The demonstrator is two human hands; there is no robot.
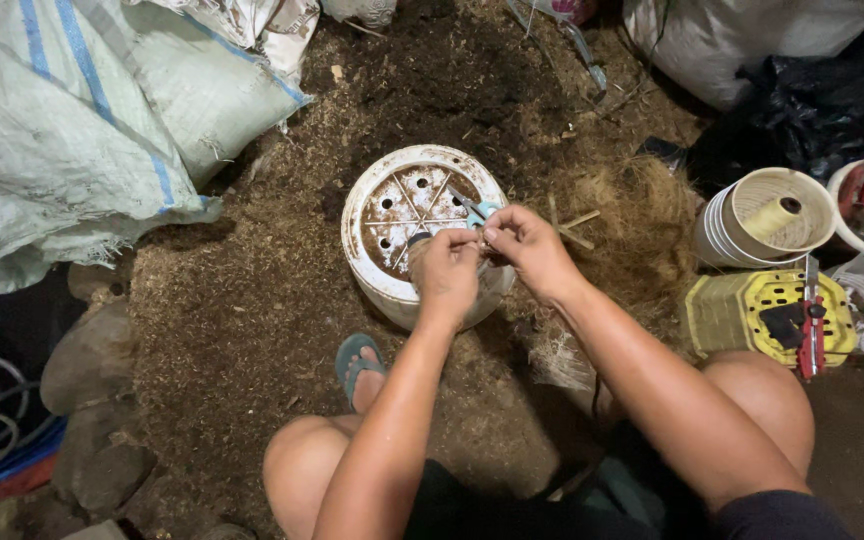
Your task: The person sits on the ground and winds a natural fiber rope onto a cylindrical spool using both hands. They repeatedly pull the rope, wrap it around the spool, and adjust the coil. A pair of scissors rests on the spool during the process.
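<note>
Over the upturned white perforated pot (392, 225) on the sawdust-strewn floor (242, 300), the left hand (447, 275) pinches a thin string (479, 240) (barely visible), the right hand (527, 245) pinching the same string beside blue-handled scissors (474, 209).

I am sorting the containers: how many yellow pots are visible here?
1. The yellow pot lies on its side at the right, beside the person's knee, with a red cutter on it. Others may be hidden.
</note>
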